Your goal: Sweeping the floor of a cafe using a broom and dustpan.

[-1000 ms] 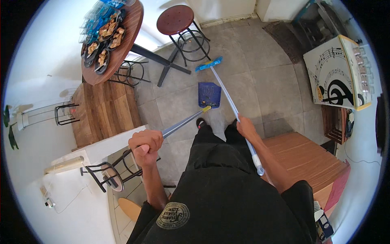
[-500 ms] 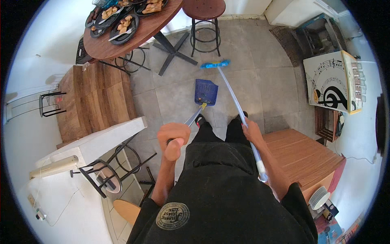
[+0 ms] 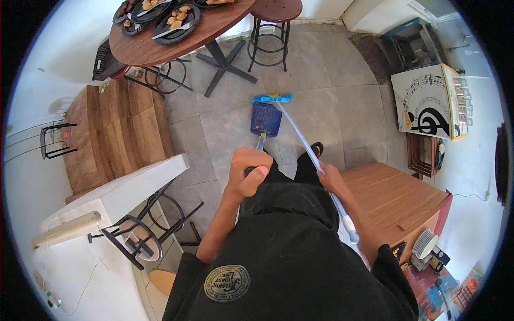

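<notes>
My left hand [image 3: 249,170] is closed around the top of the handle of a blue long-handled dustpan [image 3: 266,120], whose pan rests on the tiled floor ahead of my feet. Some small bits seem to lie in the pan, too small to name. In my right hand [image 3: 332,178] is the pale shaft of a broom [image 3: 300,135], its upper end reaching back past my forearm. The blue broom head [image 3: 272,98] sits on the floor at the far edge of the dustpan, against its open side.
A round wooden table [image 3: 155,49] with black plates of food stands far left, beside a stool [image 3: 276,12]. Wooden steps [image 3: 120,134] rise at left. Near right is a wooden counter [image 3: 393,195]; beyond it stands a white panel with a music design [image 3: 423,101].
The broom head has come nearer and slightly left, up to the dustpan's far edge. My left hand has moved right and forward, bringing the dustpan handle more upright in view.
</notes>
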The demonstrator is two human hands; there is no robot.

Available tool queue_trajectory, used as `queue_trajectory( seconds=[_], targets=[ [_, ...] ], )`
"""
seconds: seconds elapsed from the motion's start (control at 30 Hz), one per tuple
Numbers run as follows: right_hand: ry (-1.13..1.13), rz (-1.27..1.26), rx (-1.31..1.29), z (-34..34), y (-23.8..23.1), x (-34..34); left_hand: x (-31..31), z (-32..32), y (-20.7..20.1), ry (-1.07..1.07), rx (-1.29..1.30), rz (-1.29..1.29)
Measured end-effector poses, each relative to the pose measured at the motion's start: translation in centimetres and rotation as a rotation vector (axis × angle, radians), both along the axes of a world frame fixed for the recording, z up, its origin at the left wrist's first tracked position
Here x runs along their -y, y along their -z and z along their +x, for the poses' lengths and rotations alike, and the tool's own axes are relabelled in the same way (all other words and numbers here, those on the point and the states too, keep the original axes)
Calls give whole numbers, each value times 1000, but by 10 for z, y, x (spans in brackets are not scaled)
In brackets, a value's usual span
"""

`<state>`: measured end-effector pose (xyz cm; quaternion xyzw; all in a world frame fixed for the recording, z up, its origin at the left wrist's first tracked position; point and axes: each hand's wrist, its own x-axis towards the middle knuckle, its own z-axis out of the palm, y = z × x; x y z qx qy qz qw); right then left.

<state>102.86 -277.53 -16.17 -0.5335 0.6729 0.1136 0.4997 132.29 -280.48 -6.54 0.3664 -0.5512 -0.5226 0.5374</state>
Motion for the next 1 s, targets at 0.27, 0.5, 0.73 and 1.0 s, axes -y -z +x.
queue_trajectory(
  seconds=[0.27, 0.5, 0.73, 1.0],
  targets=[
    [-18, -282, 1, -2, 48, 0, 4, -4, 0, 45, 15, -23],
    [-116, -50, 1, 28, 38, -25, 4, -16, 1, 69, 54, -31],
    [97, 112, 32, 14, -59, -33, 2, -16, 3, 64, 55, -51],
    [-130, -111, 130, 11, -31, -12, -12, -11, 4, -37, 37, -53]
  ],
)
